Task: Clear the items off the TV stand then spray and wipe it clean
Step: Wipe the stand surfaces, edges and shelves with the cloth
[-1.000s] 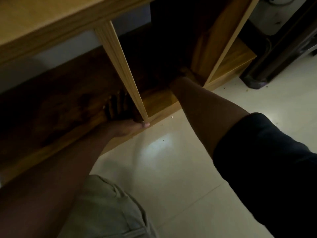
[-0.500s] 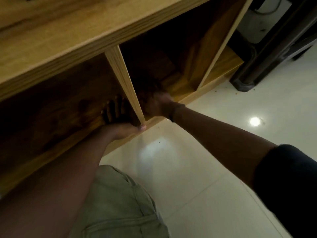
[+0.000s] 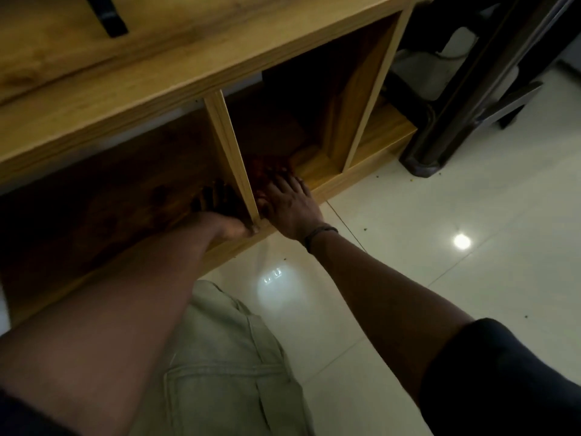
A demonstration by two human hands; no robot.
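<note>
Wooden TV stand point(image 3: 220, 51) on pale tiled floor point(image 3: 440, 278) — black bar point(image 3: 110, 14) on top, dark specks point(image 3: 365, 229) on tiles

Wooden TV stand point(image 3: 157, 99), left hand point(image 3: 224, 220) flat on the bottom shelf just left of its upright divider point(image 3: 232, 158), right hand point(image 3: 284, 204) just right of the divider, fingers laid on what looks like a reddish cloth point(image 3: 265, 166), pale tiled floor point(image 3: 440, 278) in front of the divider

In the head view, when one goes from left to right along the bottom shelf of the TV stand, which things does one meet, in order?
left hand → thin wooden divider → right hand → outer upright panel → dark furniture base
</note>
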